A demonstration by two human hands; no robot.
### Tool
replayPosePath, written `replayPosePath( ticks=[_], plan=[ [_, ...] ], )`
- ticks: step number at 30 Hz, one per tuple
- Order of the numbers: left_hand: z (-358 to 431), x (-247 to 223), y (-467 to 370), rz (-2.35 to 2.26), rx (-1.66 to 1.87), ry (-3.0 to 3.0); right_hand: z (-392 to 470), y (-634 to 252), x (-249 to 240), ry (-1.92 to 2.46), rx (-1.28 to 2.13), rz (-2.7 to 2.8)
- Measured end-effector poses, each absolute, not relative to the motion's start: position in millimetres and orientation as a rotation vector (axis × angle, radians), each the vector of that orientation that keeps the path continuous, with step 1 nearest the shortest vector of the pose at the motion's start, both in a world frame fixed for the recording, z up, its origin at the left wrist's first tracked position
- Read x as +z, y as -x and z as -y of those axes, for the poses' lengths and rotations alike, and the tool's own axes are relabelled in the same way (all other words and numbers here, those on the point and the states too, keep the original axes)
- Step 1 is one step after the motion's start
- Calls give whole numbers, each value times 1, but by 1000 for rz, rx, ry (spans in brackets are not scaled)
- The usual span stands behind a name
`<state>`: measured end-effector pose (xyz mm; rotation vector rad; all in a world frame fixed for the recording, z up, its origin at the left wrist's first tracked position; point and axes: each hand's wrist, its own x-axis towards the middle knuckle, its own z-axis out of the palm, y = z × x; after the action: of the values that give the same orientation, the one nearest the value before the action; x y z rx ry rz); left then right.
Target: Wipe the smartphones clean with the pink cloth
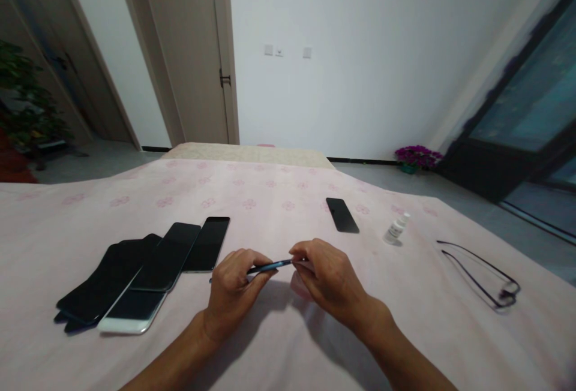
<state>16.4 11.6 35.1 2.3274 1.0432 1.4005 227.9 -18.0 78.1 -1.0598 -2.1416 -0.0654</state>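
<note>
A thin dark phone with a blue edge (279,264) is held nearly edge-on above the table. My left hand (236,280) is closed around its left end, thumb below and fingers on top. At the phone's right end, my right hand (330,274) is closed in a pinch on a pale pink cloth (300,286), which hangs below the fingers and blends with the tablecloth. The right fingertips touch the phone's edge. Left of my hands, several phones (166,256) lie overlapping, mostly dark, one with a white lower edge. Another dark phone (342,215) lies by itself beyond my right hand.
A small white bottle (396,229) stands on the right, with black-framed glasses (483,274) farther right. A pink flowered tablecloth (252,190) covers the table. Behind it are a wall, a closed door (189,49) and purple flowers (417,156) on the floor.
</note>
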Motion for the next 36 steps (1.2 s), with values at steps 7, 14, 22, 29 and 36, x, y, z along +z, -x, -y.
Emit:
replayPosePath(
  ticks=[7, 14, 22, 29, 36],
  plan=[
    [-11, 35, -16, -1027, 1383, -2348, 21, -228, 77, 1090, -56, 2150],
    [-12, 34, -16, -1016, 1387, -2343, 19, -228, 75, 1115, -60, 2135],
    [-12, 35, -16, -1020, 1365, -2356, 20, -228, 76, 1125, -55, 2142],
    [-11, 35, -16, -1036, 1360, -2351, 21, -226, 76, 1149, -80, 2136],
    [-11, 35, -17, -1020, 1346, -2300, 22, -225, 78, 1164, -7, 2107]
  ],
)
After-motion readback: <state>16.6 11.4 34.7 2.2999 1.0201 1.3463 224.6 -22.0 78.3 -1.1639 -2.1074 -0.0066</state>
